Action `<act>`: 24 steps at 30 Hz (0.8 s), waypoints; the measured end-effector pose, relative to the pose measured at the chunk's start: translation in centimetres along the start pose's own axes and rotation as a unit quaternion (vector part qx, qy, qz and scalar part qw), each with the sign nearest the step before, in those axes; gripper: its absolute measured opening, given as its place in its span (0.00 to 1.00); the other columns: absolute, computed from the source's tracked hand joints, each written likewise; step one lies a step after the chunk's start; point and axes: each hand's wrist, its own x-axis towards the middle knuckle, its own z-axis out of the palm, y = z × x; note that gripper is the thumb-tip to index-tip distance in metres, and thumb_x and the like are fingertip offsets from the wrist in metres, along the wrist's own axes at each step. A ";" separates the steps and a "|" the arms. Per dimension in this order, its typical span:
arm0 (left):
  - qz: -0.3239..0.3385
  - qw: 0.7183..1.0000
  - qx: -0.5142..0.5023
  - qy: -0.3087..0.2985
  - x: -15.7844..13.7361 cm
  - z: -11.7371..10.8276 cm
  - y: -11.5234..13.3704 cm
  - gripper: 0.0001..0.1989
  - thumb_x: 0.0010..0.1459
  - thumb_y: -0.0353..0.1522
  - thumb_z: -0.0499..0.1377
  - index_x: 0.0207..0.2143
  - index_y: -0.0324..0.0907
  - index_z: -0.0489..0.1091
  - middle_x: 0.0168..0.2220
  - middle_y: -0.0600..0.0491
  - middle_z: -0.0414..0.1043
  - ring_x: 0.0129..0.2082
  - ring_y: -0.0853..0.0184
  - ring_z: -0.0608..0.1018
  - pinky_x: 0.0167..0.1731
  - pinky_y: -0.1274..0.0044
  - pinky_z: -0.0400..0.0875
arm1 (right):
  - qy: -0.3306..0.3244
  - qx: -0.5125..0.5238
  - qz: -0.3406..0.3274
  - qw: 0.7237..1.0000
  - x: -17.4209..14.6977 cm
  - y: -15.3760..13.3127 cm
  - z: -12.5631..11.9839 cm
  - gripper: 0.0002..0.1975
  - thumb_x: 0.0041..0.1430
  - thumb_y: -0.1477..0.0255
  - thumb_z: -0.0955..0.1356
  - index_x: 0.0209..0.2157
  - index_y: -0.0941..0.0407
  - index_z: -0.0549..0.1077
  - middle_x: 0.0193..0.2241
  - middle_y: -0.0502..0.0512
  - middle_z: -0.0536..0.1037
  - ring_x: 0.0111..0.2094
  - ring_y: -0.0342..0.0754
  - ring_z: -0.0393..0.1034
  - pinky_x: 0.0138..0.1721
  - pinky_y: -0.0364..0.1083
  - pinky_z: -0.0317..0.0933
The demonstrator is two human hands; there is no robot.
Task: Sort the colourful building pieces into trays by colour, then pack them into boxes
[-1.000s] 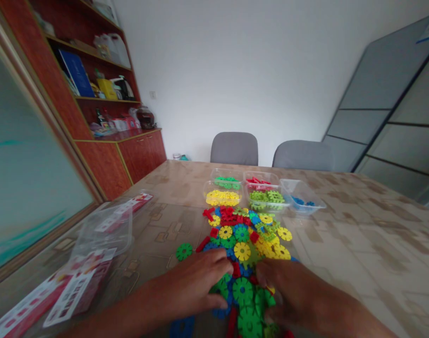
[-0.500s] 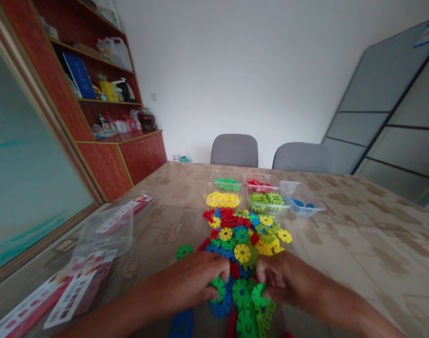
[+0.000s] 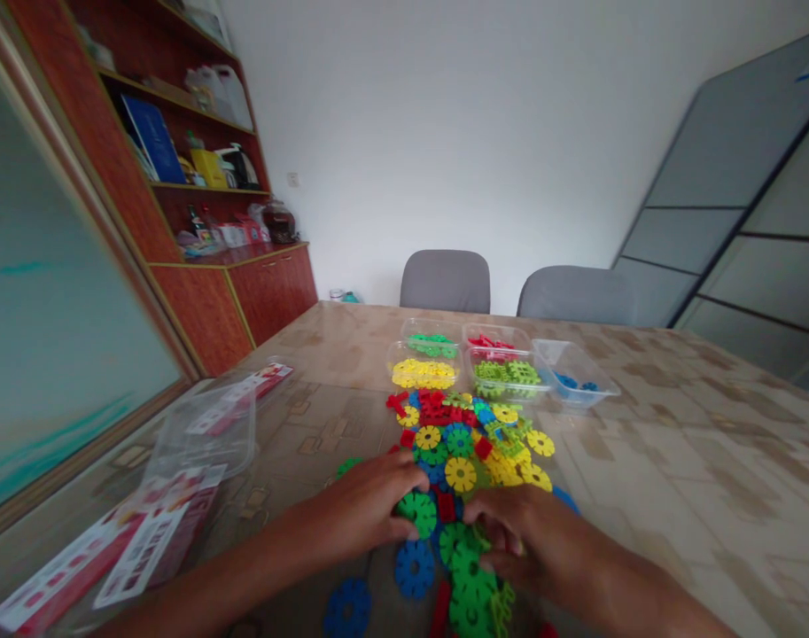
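Left hand [image 3: 383, 501] pinches green disc [image 3: 419, 514] by its edge, likely because it's flat; right hand [image 3: 520, 530] curls over green pieces [image 3: 470, 580], whether gripping I can't tell; mixed pile [image 3: 458, 440] beyond both.

Loose pieces [image 3: 461, 475] spread across the worktop [image 3: 657, 434] between and beyond the hands [image 3: 387, 496]; containers [image 3: 564, 356] stand behind them, chairs [image 3: 445, 282] behind the worktop, cards [image 3: 168, 540] at left.

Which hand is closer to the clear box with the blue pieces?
Right. The right hand is over the pile, in front of the clear box and left of it; the left hand is farther away, at the pile's left side, holding a green disc.
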 end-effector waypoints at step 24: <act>0.030 0.998 -0.044 -0.019 0.9 -0.3 2.3 0.07 0.54 0.27 0.63 0.37 0.43 0.73 0.35 0.55 0.73 0.37 0.66 0.75 0.36 0.79 0.63 | 0.030 0.016 0.017 0.999 1.1 0.3 2.2 0.19 0.43 0.79 0.73 0.40 0.52 0.73 0.38 0.49 0.74 0.39 0.48 0.68 0.38 0.45 0.59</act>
